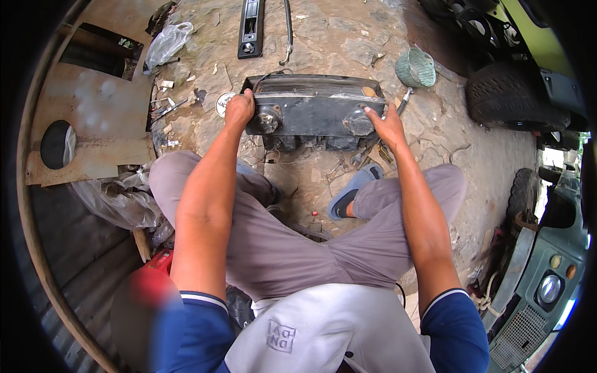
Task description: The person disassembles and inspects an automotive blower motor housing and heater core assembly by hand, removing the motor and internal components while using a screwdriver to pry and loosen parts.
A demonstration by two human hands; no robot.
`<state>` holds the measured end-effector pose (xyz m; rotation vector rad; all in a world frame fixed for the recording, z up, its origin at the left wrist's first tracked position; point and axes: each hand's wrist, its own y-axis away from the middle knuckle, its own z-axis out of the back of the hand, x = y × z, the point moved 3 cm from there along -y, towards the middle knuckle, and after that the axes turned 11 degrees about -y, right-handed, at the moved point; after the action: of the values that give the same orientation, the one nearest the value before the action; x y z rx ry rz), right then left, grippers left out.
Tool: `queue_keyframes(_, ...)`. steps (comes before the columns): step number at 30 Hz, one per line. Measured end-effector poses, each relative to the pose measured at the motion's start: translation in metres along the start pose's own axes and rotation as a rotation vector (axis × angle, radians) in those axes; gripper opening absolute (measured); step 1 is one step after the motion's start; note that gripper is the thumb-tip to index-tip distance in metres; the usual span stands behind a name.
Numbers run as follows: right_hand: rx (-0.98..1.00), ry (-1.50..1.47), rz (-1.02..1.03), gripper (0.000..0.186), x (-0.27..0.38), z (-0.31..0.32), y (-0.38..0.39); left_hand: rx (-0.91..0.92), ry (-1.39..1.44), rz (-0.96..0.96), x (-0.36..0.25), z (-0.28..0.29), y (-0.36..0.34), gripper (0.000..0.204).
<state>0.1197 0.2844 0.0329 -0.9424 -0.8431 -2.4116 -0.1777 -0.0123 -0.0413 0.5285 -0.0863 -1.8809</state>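
A long black box-shaped vehicle part (314,116) lies crosswise on the ground in front of my feet, its far side an open trough. It has a worn, dirty round fitting near each end of its near face. My left hand (239,109) is closed round its left end, the thumb along the upper edge. At the right end my right hand (388,127) grips the corner, thumb on the near face and fingers behind. A thin wire runs off the part's far left corner. Beside my left hand lies a round white lid-like disc (224,104), partly covered by it.
Beyond the part lie a long black panel (250,28) and a black hose (288,31). A greenish basket (415,68) stands at the right, near a tyre (513,96). Spanners (339,166) lie by my right sandal (354,191). Rusty sheet metal (93,112) leans left; a vehicle front (541,292) is at right.
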Motion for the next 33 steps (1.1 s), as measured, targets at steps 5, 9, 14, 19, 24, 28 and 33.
queue_keyframes(5,-0.144,0.319,0.148,0.095,0.037,-0.023,0.046,-0.022,0.006,0.001,-0.008,0.002,0.003,0.068)
queue_keyframes(9,-0.136,0.453,0.112,0.078,0.037,-0.035,0.051,0.012,0.048,0.041,-0.004,-0.001,0.000,0.068)
queue_keyframes(14,-0.182,0.252,0.008,0.070,0.022,-0.043,0.049,0.056,0.052,0.067,-0.001,-0.004,-0.003,0.070)
queue_keyframes(19,-0.279,0.237,0.132,0.068,0.009,-0.054,0.049,0.079,0.088,0.113,-0.006,0.001,0.002,0.076)
queue_keyframes(24,-0.316,0.223,0.115,0.068,0.003,-0.060,0.055,0.089,0.119,0.093,-0.005,0.008,0.014,0.084)
queue_keyframes(28,-0.324,0.221,0.125,0.067,0.000,-0.061,0.058,0.112,0.130,0.058,-0.005,0.012,0.018,0.086)
queue_keyframes(33,-0.338,0.177,0.134,0.066,-0.004,-0.060,0.061,0.157,0.135,0.058,-0.003,0.020,0.021,0.089)
